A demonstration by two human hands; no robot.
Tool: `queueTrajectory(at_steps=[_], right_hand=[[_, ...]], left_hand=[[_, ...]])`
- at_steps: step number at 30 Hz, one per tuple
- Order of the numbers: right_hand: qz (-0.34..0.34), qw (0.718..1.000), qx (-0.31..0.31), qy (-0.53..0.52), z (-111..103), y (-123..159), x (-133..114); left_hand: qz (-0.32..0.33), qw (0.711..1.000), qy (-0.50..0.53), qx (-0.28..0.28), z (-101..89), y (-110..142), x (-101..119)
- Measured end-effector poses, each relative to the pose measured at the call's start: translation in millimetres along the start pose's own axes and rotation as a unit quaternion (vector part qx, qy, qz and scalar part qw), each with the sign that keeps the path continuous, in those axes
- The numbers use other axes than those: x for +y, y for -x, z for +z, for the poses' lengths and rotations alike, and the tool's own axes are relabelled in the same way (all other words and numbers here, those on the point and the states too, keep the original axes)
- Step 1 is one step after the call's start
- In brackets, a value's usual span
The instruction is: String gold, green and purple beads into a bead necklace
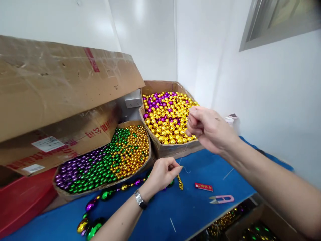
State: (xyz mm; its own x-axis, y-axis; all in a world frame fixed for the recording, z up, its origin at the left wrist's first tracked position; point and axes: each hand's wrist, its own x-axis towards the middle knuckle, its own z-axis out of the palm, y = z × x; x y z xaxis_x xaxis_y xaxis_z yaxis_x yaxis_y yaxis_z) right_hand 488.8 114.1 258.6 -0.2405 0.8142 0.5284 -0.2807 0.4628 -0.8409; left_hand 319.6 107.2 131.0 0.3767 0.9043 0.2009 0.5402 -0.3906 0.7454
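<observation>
My left hand (164, 173) is closed in a pinch on the end of a bead strand (105, 195) that lies across the blue table (180, 207); the strand carries purple, green and gold beads, with small gold beads hanging by my fingers. A thin thread (185, 157) runs from that pinch up to my right hand (208, 129), which is raised above the table with its fingers pinched on the thread's upper end, in front of the box of gold and purple balls (167, 115).
A cardboard box of small purple, green and gold beads (105, 160) sits at the left under a large cardboard flap (57, 80). On the cloth lie a small red packet (203, 187) and pink thread snips (222, 199). More boxes of beads (240, 224) stand below the table's front edge.
</observation>
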Motion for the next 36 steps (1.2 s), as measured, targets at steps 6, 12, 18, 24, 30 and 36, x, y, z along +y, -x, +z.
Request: queueTrajectory(at_steps=[6, 12, 18, 24, 30, 36], right_hand=[[-0.038, 0.965, -0.181, 0.185, 20, -6, 37], [-0.046, 0.833, -0.449, 0.319, 92, -10, 91], [-0.058, 0.799, -0.343, 0.491, 63, 3, 106], [-0.017, 0.801, -0.299, 0.518, -10, 67, 101], [0.006, 0.807, -0.241, 0.54, -22, 103, 115], [0.002, 0.796, -0.218, 0.564, -24, 98, 111]], left_hand=[[-0.027, 0.995, 0.054, -0.074, 31.2, 18, -21], [-0.022, 0.985, 0.104, -0.139, 46.9, 23, -4], [-0.076, 0.962, 0.253, -0.064, 39.2, 26, -16], [-0.105, 0.941, 0.321, 0.027, 24.8, 31, -29], [-0.138, 0.931, 0.337, 0.023, 18.8, 33, -25], [-0.178, 0.89, 0.42, 0.0, 21.2, 36, -31]])
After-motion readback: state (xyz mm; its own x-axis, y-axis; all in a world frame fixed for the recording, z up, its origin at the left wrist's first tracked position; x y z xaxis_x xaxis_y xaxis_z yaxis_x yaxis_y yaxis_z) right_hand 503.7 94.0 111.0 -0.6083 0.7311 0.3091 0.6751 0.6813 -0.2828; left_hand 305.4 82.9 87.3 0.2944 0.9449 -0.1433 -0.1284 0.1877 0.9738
